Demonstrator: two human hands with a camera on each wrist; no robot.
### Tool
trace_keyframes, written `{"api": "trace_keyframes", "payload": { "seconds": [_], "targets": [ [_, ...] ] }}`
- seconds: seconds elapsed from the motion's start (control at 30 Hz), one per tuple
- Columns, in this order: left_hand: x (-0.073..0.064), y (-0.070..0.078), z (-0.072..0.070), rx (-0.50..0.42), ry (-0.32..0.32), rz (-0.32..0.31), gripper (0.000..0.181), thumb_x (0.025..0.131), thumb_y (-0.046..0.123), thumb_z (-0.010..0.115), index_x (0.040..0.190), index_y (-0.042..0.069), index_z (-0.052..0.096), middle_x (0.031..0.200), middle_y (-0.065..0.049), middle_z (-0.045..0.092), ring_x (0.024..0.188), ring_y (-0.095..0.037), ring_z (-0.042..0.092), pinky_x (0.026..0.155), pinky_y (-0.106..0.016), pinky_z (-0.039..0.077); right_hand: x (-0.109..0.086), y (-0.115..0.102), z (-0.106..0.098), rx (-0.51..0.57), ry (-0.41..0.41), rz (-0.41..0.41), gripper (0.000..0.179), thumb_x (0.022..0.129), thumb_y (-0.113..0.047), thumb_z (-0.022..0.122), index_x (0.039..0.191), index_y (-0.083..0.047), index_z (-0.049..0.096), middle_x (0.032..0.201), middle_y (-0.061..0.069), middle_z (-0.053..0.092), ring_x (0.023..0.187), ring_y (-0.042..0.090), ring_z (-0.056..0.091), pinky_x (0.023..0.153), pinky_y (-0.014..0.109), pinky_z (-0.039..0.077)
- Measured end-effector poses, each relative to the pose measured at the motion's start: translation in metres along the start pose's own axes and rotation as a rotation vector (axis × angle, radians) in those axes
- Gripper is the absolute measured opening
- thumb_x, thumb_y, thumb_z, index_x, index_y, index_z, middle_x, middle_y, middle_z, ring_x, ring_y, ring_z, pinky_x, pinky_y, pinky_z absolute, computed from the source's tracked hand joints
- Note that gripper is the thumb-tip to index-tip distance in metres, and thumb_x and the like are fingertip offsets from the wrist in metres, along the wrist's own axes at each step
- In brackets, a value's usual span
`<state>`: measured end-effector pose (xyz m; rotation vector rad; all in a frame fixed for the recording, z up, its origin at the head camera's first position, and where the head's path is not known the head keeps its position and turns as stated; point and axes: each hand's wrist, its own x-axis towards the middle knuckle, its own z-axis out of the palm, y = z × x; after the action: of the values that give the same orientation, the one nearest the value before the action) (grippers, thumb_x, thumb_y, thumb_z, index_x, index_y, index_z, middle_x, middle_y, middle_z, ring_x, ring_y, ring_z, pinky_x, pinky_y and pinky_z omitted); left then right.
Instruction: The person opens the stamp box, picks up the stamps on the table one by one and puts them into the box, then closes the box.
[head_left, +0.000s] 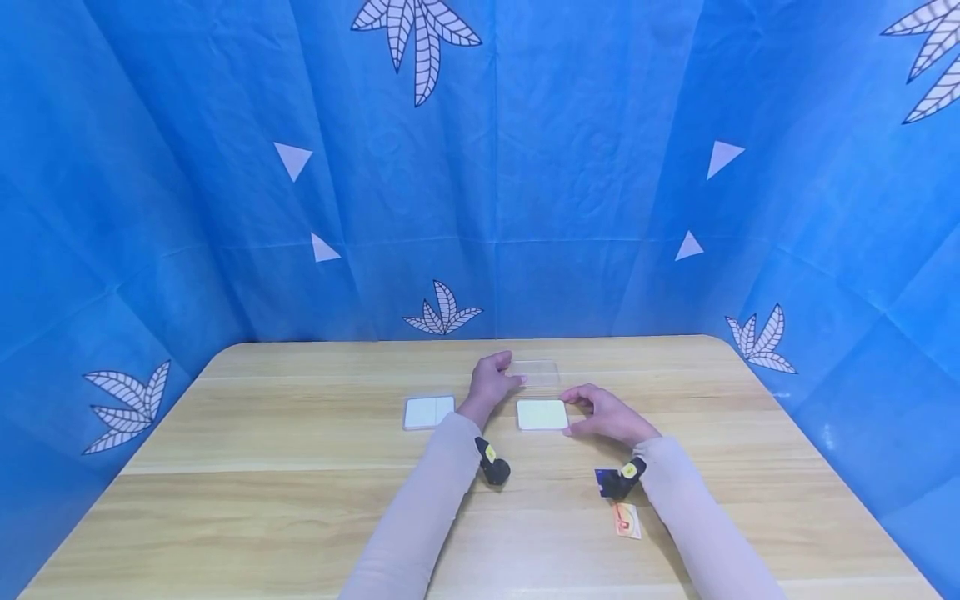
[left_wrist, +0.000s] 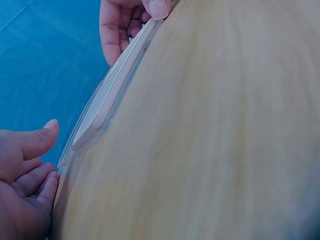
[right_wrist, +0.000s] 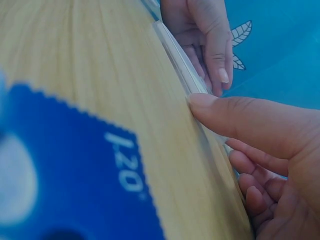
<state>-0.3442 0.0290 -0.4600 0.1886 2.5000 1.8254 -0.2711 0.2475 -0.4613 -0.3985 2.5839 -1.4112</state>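
Note:
A clear plastic case (head_left: 542, 415) with a white, card-like stack inside lies flat at mid-table. My right hand (head_left: 609, 417) grips its right end, thumb (right_wrist: 225, 112) at the near corner and the other fingers round the far side. Behind it lies a transparent, shallow plastic lid (head_left: 538, 372). My left hand (head_left: 491, 382) is at the lid's left end, its fingertips right at the edge and its thumb (left_wrist: 37, 142) raised apart from the fingers.
A second clear case (head_left: 428, 412) with white inside lies left of the left wrist. Below the right wrist are a blue stamp (right_wrist: 85, 160) marked 1.20, partly covered by the wrist camera, and an orange-and-white stamp (head_left: 627, 521). A blue curtain (head_left: 562, 208) hangs behind the wooden table (head_left: 262, 500).

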Motion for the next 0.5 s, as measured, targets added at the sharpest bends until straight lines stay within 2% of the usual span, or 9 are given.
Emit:
{"api": "trace_keyframes", "payload": {
  "seconds": [0.2,0.37,0.5],
  "targets": [
    [-0.001,0.000,-0.003,-0.039,-0.001,0.004,0.056,0.079,0.004,0.072,0.131,-0.002,0.051,0.133,-0.019,0.053,0.125,-0.033,0.048,0.105,-0.038,0.041,0.000,0.000,0.000,0.018,-0.008,0.002,0.060,0.073,-0.016,0.079,0.125,-0.001,0.053,0.127,0.016,0.052,0.120,0.036,0.046,0.106,0.053,0.034],
    [0.000,0.001,-0.007,-0.087,-0.009,-0.023,0.058,0.079,0.006,0.072,0.133,0.002,0.050,0.135,-0.016,0.052,0.126,-0.031,0.047,0.105,-0.037,0.040,0.000,0.001,-0.001,0.017,-0.016,-0.007,0.061,0.074,-0.018,0.079,0.126,-0.001,0.052,0.128,0.016,0.052,0.120,0.036,0.046,0.105,0.053,0.035],
    [0.001,0.004,-0.012,-0.121,-0.029,-0.013,0.058,0.080,0.007,0.071,0.133,0.003,0.050,0.137,-0.015,0.051,0.126,-0.031,0.047,0.104,-0.038,0.042,0.001,0.002,-0.001,0.030,-0.024,0.000,0.062,0.073,-0.020,0.079,0.126,-0.004,0.053,0.127,0.013,0.053,0.119,0.033,0.047,0.104,0.050,0.036]
  ]
}}
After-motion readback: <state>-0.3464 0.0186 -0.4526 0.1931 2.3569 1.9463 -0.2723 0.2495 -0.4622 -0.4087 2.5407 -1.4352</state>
